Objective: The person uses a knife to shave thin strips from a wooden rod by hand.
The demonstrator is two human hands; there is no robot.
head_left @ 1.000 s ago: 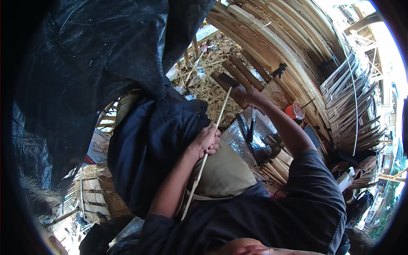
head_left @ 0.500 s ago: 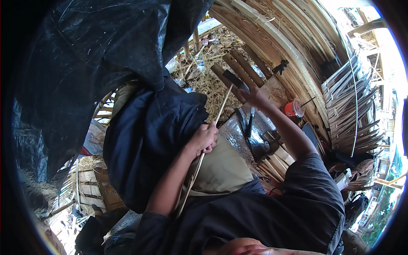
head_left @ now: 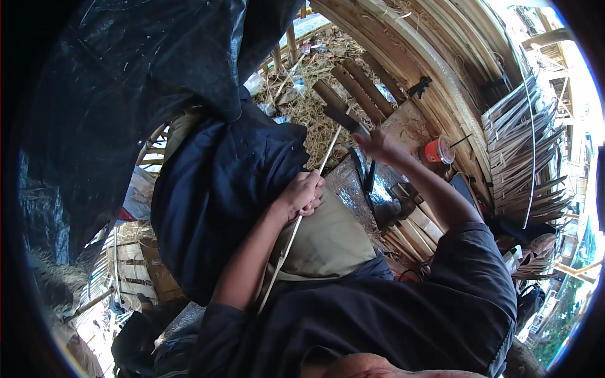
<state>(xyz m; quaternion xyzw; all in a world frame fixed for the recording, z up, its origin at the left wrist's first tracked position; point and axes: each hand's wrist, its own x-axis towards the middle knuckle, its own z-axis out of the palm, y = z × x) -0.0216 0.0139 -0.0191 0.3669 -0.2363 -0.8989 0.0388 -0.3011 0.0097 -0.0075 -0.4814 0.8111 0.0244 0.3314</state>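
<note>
A thin pale strip of wood or bamboo (head_left: 285,253) runs slantwise over my lap, from my belly up past the knees. My left hand (head_left: 302,194) is closed round its middle, resting against khaki trousers (head_left: 334,236) and the edge of a dark blue cloth (head_left: 227,183). Gripped in my right hand (head_left: 379,147) is a knife with a broad dark blade (head_left: 341,117). That blade is at the strip's far end; whether it touches the strip I cannot tell. The knife's handle is mostly hidden by my fingers.
Right of my legs, a dark long tool (head_left: 369,179) lies on a shiny sheet (head_left: 343,183), near a bundle of split strips (head_left: 413,236). A red cup with a straw (head_left: 437,152) stands farther right. Black plastic sheeting (head_left: 138,82) hangs at left; bamboo pieces (head_left: 356,88) lie ahead.
My right hand and the knife have shifted slightly left. My left hand keeps its grip on the strip, and the whole view has moved a little.
</note>
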